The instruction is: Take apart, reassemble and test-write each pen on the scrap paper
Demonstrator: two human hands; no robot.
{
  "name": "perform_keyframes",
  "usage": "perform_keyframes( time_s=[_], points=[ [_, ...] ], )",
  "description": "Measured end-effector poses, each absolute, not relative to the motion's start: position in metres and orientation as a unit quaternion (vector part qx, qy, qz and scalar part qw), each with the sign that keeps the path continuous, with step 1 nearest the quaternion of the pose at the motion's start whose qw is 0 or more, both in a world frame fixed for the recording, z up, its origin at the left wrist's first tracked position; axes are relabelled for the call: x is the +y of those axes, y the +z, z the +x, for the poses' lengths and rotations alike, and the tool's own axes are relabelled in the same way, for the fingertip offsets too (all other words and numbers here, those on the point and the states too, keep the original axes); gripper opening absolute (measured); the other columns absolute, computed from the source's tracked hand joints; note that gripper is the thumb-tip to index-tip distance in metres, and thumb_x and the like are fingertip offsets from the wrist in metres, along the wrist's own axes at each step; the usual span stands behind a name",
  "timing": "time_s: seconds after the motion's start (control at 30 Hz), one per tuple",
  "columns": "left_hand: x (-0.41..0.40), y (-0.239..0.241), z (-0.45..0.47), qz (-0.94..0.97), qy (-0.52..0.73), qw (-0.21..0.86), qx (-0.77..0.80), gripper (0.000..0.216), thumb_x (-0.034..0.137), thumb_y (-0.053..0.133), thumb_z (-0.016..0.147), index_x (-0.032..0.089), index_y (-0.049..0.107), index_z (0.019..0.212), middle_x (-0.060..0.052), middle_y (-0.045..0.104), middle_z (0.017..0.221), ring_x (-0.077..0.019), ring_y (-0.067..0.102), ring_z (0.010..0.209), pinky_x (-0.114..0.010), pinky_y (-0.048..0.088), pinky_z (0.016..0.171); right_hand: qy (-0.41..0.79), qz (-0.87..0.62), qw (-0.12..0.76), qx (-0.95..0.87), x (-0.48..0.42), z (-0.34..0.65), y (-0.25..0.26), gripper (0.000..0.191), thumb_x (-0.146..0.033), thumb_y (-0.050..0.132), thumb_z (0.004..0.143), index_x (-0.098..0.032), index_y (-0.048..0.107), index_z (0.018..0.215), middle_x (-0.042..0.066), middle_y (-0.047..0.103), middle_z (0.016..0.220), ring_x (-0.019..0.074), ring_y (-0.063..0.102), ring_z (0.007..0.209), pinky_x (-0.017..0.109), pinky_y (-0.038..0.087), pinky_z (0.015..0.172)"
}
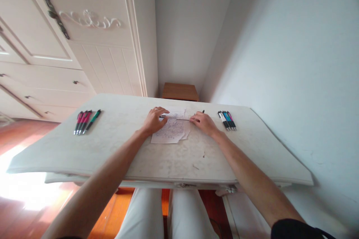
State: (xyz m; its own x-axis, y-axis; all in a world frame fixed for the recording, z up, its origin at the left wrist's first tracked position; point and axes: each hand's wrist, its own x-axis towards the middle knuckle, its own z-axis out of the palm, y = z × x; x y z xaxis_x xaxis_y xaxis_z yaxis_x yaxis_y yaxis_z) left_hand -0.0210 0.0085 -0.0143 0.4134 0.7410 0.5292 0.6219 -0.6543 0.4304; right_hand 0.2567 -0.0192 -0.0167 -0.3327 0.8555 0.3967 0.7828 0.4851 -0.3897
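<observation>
My left hand (155,119) and my right hand (204,123) are at the middle of a white table (117,149), over a scribbled sheet of paper (169,131). A thin dark refill (179,119) stretches between them. The left fingers pinch its left end, where a short pen piece shows. The right fingers pinch its right end and also hold a dark pen barrel (202,112) that pokes up behind the hand.
Several pens, red and green (85,120), lie at the table's left. Several more pens, white, blue and pink (227,120), lie at its right. A white wardrobe (84,44) stands behind left, a wooden stool (180,92) beyond the table, a wall to the right.
</observation>
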Motion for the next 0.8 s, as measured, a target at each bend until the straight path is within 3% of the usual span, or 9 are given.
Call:
perform_keyframes(
  time_s=[0.2,0.3,0.5,0.67,0.8],
  points=[
    [0.005,-0.010,-0.019,0.837,0.403,0.074,0.362,0.029,0.041,0.062,0.087,0.021,0.070,0.106,-0.008,0.068,0.107,-0.0232,0.058,0.104,-0.039,0.042,0.098,0.076,-0.475,0.378,-0.791,-0.024,0.256,-0.006,0.025,-0.034,0.056,0.092,-0.016,0.072,0.085,0.004,0.059,0.075,0.0143,0.053,0.066,0.026,0.040,0.065],
    [0.005,-0.010,-0.018,0.836,0.414,0.066,0.354,0.034,0.043,0.064,0.086,0.021,0.069,0.112,-0.008,0.067,0.110,-0.0233,0.057,0.106,-0.039,0.042,0.098,0.091,-0.466,0.367,-0.800,-0.027,0.252,-0.004,0.028,-0.038,0.055,0.092,-0.017,0.072,0.084,0.004,0.060,0.076,0.0143,0.052,0.066,0.026,0.040,0.065],
    [0.003,-0.011,-0.016,0.847,0.398,0.083,0.342,0.025,0.042,0.058,0.090,0.023,0.075,0.091,-0.007,0.070,0.097,-0.0216,0.059,0.096,-0.038,0.045,0.092,0.102,-0.450,0.364,-0.809,-0.028,0.246,-0.003,0.031,-0.041,0.053,0.093,-0.018,0.071,0.084,0.005,0.061,0.078,0.0149,0.053,0.066,0.027,0.041,0.065],
    [0.000,-0.010,-0.013,0.841,0.410,0.116,0.334,0.028,0.045,0.058,0.090,0.023,0.073,0.097,-0.007,0.071,0.096,-0.0215,0.060,0.097,-0.038,0.047,0.092,0.111,-0.447,0.355,-0.814,-0.029,0.246,-0.002,0.031,-0.041,0.053,0.093,-0.018,0.071,0.084,0.005,0.061,0.077,0.0154,0.053,0.067,0.028,0.042,0.067],
    [-0.001,-0.009,-0.010,0.845,0.408,0.122,0.323,0.027,0.041,0.055,0.091,0.022,0.074,0.087,-0.006,0.071,0.089,-0.0207,0.061,0.090,-0.037,0.048,0.087,0.123,-0.440,0.343,-0.821,-0.027,0.251,-0.001,0.026,-0.037,0.055,0.091,-0.017,0.071,0.084,0.005,0.062,0.078,0.0147,0.054,0.067,0.026,0.041,0.065]
  ],
)
